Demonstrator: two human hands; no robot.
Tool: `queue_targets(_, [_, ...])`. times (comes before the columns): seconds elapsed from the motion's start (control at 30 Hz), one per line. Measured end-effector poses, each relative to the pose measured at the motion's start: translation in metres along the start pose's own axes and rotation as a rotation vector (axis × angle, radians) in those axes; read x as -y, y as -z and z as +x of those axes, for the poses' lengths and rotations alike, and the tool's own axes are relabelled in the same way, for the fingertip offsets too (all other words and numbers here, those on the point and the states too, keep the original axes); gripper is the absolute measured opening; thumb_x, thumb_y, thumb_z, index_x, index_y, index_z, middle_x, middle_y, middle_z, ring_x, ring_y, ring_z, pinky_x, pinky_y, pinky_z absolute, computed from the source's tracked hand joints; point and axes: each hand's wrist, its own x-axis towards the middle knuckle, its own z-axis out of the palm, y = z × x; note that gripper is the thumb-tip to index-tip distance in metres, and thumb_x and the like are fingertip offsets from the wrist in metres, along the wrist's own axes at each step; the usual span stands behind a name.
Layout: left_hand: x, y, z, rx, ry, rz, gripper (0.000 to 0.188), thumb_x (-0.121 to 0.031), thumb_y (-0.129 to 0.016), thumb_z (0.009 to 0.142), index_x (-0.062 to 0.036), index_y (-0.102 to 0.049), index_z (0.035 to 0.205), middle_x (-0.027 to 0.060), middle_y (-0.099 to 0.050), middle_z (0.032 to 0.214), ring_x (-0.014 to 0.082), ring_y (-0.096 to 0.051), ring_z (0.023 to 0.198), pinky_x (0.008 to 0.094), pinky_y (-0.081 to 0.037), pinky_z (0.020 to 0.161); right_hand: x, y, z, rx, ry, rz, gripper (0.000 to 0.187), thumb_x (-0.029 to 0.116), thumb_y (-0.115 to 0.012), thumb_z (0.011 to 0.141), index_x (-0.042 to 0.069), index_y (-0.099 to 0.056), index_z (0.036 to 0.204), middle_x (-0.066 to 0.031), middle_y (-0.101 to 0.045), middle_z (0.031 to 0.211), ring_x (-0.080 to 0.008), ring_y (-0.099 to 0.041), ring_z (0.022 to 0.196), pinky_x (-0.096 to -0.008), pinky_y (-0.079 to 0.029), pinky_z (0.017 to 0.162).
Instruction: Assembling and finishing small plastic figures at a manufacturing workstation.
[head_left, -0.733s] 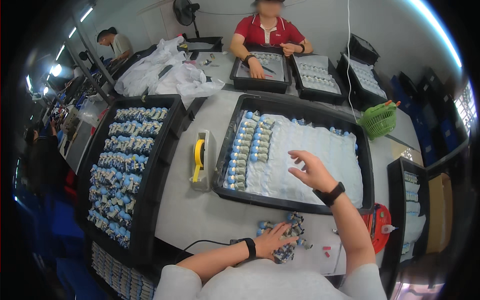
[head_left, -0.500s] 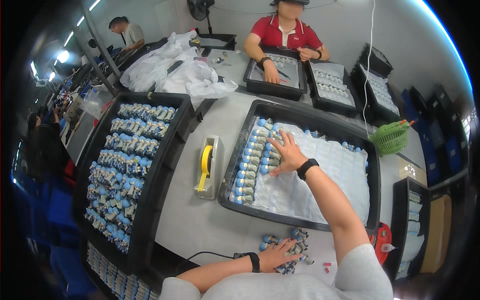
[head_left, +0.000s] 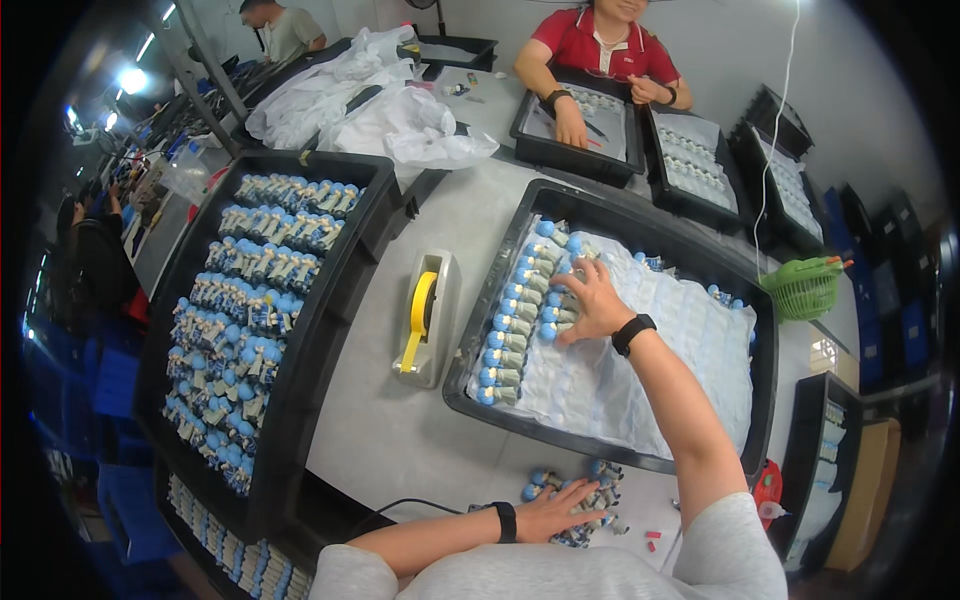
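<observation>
My right hand [head_left: 598, 303] is over the black tray [head_left: 610, 450] in front of me. Its fingers are apart and bent, the tips at a short second row of small blue-headed figurines [head_left: 549, 315]. A fuller row of figurines [head_left: 507, 325] lies along the tray's left side, on a white cloth-like liner [head_left: 660, 350]. Nearer my body, my left hand [head_left: 560, 512] rests with spread fingers on a loose pile of similar figurines [head_left: 604, 490] on the table. Some of that pile is hidden beneath it.
A tape dispenser [head_left: 425, 320] with yellow tape stands left of the tray. Further left is a tilted black crate [head_left: 330, 270] of figurine rows. White plastic bags [head_left: 400, 130] and a co-worker's tray [head_left: 580, 160] lie beyond. A green basket [head_left: 805, 288] sits at right, small red pieces [head_left: 652, 540] near me.
The view has shifted, so the trays appear lower and further right. My right hand's fingers have bent more over the second row. My left hand stays on the pile.
</observation>
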Motion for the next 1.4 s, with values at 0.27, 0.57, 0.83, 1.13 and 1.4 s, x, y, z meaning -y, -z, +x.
queue_targets(0.27, [-0.003, 0.003, -0.002, -0.018, 0.015, -0.011, 0.086, -0.011, -0.069, 0.065, -0.0237, -0.019, 0.134, 0.0163, 0.0, 0.139, 0.0384, -0.01, 0.127, 0.0559, -0.029, 0.09, 0.01, -0.01, 0.0, 0.023, -0.045, -0.034, 0.089, 0.031, -0.076, 0.036, 0.016, -0.044, 0.117, -0.0283, -0.027, 0.122, -0.0448, -0.028, 0.111, -0.0498, -0.034, 0.09])
queue_targets(0.57, [-0.028, 0.091, -0.061, -0.368, -0.042, -0.04, 0.049, -0.016, -0.062, 0.073, -0.0047, -0.044, 0.117, 0.0163, -0.046, 0.117, 0.0315, -0.044, 0.108, 0.039, -0.038, 0.087, 0.008, -0.018, 0.003, -0.02, -0.055, 0.024, 0.088, 0.027, -0.073, 0.037, 0.014, -0.041, 0.117, -0.0238, -0.022, 0.13, -0.0464, -0.026, 0.112, -0.0507, -0.033, 0.091])
queue_targets(0.83, [-0.019, 0.216, -0.08, -0.48, 0.159, 0.439, 0.04, -0.01, -0.063, 0.069, -0.0035, -0.051, 0.107, 0.0135, -0.052, 0.106, 0.0292, -0.051, 0.096, 0.0364, -0.042, 0.081, 0.005, -0.018, -0.004, -0.112, -0.046, 0.112, 0.079, 0.025, -0.072, 0.038, 0.013, -0.045, 0.112, -0.0262, -0.023, 0.127, -0.0474, -0.024, 0.111, -0.0525, -0.031, 0.091])
queue_targets(1.13, [0.036, 0.234, -0.02, -0.047, 0.444, 0.545, 0.059, -0.011, -0.074, 0.056, -0.0031, -0.048, 0.108, 0.0226, -0.03, 0.125, 0.034, -0.042, 0.108, 0.0372, -0.041, 0.088, 0.001, -0.023, -0.001, -0.02, -0.098, 0.107, 0.074, 0.024, -0.074, 0.038, 0.019, -0.05, 0.108, -0.0261, -0.017, 0.131, -0.0485, -0.023, 0.112, -0.0529, -0.033, 0.09])
queue_targets(1.4, [0.071, 0.25, 0.001, -0.218, 0.486, 0.687, 0.015, -0.005, -0.057, 0.068, 0.0015, -0.054, 0.081, 0.0192, -0.055, 0.085, 0.0336, -0.057, 0.08, 0.0375, -0.047, 0.072, 0.01, -0.01, -0.01, -0.028, -0.104, 0.186, 0.072, 0.02, -0.074, 0.036, 0.017, -0.048, 0.103, -0.0246, -0.017, 0.13, -0.0489, -0.022, 0.111, -0.0534, -0.031, 0.091])
